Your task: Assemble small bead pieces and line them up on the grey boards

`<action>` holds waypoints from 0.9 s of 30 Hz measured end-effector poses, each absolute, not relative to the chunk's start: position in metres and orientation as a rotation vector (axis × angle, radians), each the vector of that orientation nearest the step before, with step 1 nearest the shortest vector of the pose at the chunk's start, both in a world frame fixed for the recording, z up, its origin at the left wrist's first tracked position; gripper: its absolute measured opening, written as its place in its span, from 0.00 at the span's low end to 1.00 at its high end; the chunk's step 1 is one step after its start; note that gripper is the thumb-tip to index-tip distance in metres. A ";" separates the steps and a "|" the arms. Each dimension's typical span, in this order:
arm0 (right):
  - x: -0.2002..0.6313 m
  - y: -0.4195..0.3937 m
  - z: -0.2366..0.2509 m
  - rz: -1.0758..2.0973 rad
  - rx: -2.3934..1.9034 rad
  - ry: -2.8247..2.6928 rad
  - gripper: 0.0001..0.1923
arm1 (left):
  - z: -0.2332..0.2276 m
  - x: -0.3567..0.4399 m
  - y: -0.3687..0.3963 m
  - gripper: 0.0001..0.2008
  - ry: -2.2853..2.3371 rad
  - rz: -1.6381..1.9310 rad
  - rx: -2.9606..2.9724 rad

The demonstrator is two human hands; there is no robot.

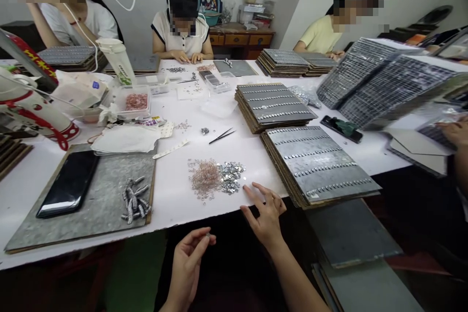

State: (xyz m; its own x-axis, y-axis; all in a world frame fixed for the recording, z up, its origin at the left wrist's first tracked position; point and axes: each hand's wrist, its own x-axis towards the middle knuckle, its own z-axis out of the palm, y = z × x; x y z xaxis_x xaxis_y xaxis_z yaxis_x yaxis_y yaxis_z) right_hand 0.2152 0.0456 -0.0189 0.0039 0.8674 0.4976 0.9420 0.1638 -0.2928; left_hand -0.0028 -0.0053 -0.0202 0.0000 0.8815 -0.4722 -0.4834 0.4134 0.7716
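Note:
My left hand (187, 262) is in front of the table edge, thumb and forefinger pinched together. A tiny greyish piece shows at the fingertips, too small to name. My right hand (266, 212) reaches over the edge with its fingers spread, the fingertips beside a pile of small silver discs (231, 178). Touching that pile on its left are small pinkish, clear rings (204, 179). Black tweezers (221, 136) lie farther back, close to a little cluster of metal pieces (204, 131).
To the right stand two stacks of grey boards (321, 161) (276, 102) with rows of discs. At left, a board (84, 204) carries a black phone (68, 183) and several ribbed metal pieces (136, 200). A clear box (137, 101) holds pink bits. Other people sit around the table.

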 end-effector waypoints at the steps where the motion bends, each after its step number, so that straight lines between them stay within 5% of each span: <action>1: 0.215 0.044 -0.020 -0.173 -1.668 -1.861 0.18 | -0.021 -0.002 -0.005 0.15 1.128 1.129 0.463; 8: 0.207 0.034 -0.016 0.020 -1.347 -1.781 0.08 | -0.018 0.000 -0.006 0.14 1.198 1.135 0.598; 19: 0.149 0.010 0.002 1.091 -1.192 -1.516 0.06 | -0.008 -0.002 -0.010 0.09 1.256 1.189 0.836; 27: 0.135 0.010 -0.004 1.168 -1.137 -1.446 0.07 | -0.006 -0.006 -0.016 0.07 1.272 1.262 1.088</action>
